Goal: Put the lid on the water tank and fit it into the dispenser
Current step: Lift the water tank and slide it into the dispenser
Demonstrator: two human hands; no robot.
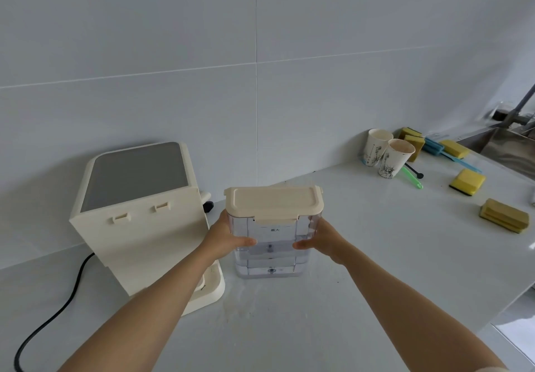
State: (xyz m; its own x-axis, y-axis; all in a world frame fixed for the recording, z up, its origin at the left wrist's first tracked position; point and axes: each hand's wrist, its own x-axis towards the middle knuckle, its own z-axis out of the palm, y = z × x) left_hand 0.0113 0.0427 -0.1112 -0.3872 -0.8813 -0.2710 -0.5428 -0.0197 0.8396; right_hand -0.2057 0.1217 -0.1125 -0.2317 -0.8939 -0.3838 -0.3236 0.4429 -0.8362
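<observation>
A clear water tank (pixel 270 258) stands upright on the white counter (pixel 333 299), with its cream lid (pixel 273 202) sitting flat on top. My left hand (pixel 228 234) grips the tank's left side, thumb across its front. On the tank's right side my right hand (pixel 315 238) holds it the same way. The cream dispenser (pixel 139 218) stands just left of the tank, its back with two small hooks facing me and its base plate (pixel 212 287) beside the tank.
A black power cord (pixel 52 313) runs from the dispenser toward the front left. Two paper cups (pixel 386 153), several yellow sponges (pixel 467 182) and brushes lie at the back right. A steel sink (pixel 509 146) sits at the far right; the counter ends at the right.
</observation>
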